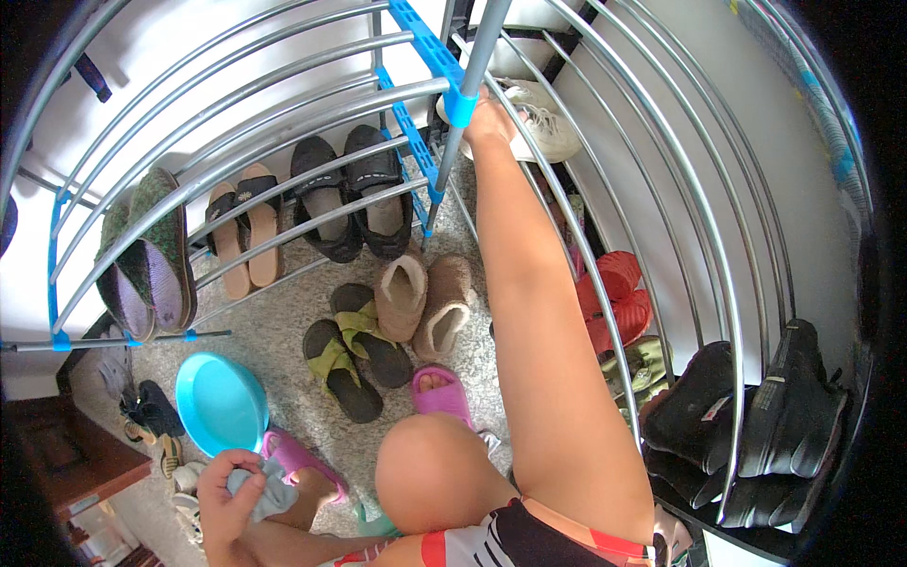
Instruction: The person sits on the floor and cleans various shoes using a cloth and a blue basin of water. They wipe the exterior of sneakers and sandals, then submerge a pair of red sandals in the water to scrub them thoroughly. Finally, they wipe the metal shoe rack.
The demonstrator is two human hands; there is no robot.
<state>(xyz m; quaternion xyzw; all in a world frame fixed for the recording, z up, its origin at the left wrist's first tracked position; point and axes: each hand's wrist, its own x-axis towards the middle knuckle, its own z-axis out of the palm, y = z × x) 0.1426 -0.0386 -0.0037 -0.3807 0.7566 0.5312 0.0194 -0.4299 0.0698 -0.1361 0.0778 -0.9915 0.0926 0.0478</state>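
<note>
My left hand [225, 489], low on the left, is closed around a crumpled grey-blue cloth [273, 494]. My right arm stretches up through the middle of the view to the metal-tube shoe racks. There my right hand [490, 120] is at a pair of white lace-up sneakers [549, 127] on a rack tier. A grey upright post with a bright blue plastic connector [462, 110] covers part of that hand, so its grip on the sneakers cannot be made out. Just left of the post, black slippers [379, 191] rest on the lower tier of the other rack.
Brown fleece-lined boots [400, 298] and green-strapped flip-flops [340, 368] stand on the speckled floor. A light-blue basin [220, 404] sits near my left hand. The right rack holds red shoes [620, 305] and black shoes [691, 411]. Green slippers [152, 262] and sandals [258, 241] occupy the left rack.
</note>
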